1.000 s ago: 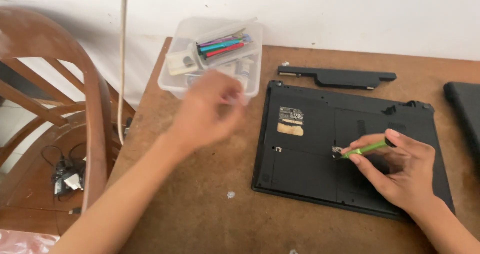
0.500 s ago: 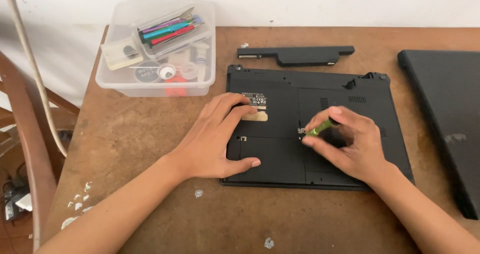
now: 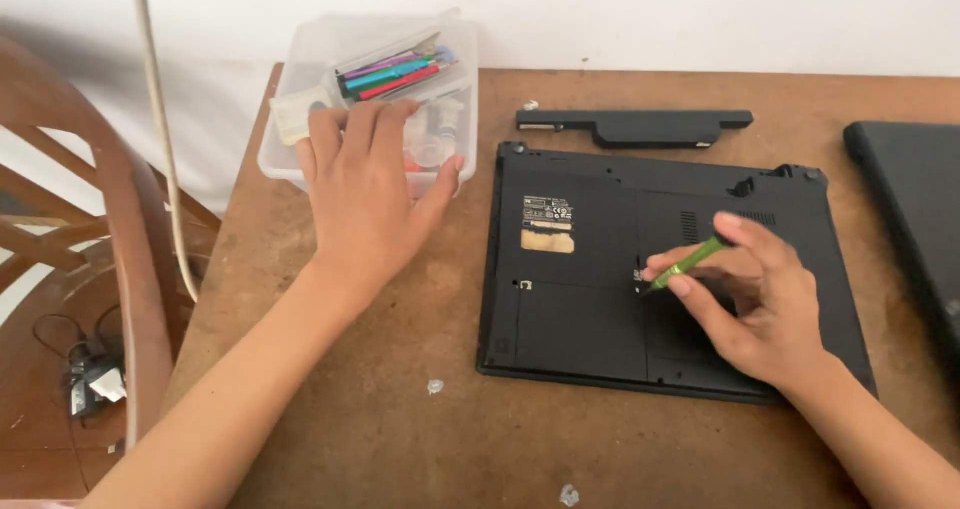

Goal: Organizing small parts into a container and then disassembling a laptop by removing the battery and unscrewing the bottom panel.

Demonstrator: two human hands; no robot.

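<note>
Head camera footage looked down on a brown wooden table (image 3: 400, 419) where a black laptop (image 3: 600, 269) lay upside down, its underside facing up, toward three o'clock of the middle of the picture. The right hand (image 3: 765, 309) rested on that underside at about four o'clock, its thumb and fingers pinched together on a slim green screwdriver (image 3: 690, 262), whose tip pointed toward nine o'clock and met the laptop's base near a small marking. The left hand (image 3: 365, 194) lay well apart from the right one, at about ten o'clock, palm down with the fingers spread loosely and gripping nothing; its fingertips (image 3: 325, 119) rested on the near rim of a clear plastic box (image 3: 290, 139), and the thumb reached toward the box's right corner. Inside the box sat a bundle of coloured tools (image 3: 395, 72) in pink, teal and red, along with small pale parts too blurred to tell apart. At twelve o'clock of the laptop, just beyond its far edge, a long black battery pack (image 3: 640, 126) lay flat on the table. A second dark device (image 3: 915, 199) sat at the three o'clock edge of the picture, partly cut off. A wooden chair (image 3: 110, 219) stood at nine o'clock beside the table, with a pale cable (image 3: 160, 139) hanging down in front of it.
</note>
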